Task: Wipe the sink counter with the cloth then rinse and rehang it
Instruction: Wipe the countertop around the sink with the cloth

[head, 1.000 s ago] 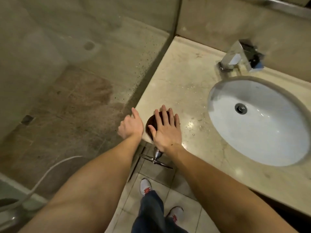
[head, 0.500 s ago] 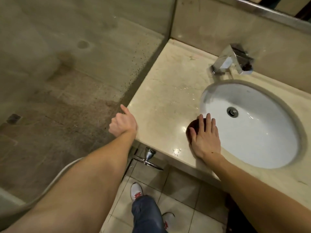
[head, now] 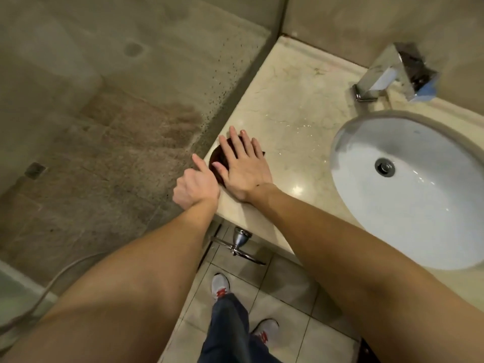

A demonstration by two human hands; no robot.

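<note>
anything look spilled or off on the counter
Water droplets lie scattered on the marble counter between the dark cloth and the sink basin. Nothing looks damaged or askew.

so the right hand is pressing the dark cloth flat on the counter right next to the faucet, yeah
Not quite. In the head view the right hand does press the dark cloth flat on the counter, but at the counter's front left corner, by the glass partition, well away from the faucet.
</note>
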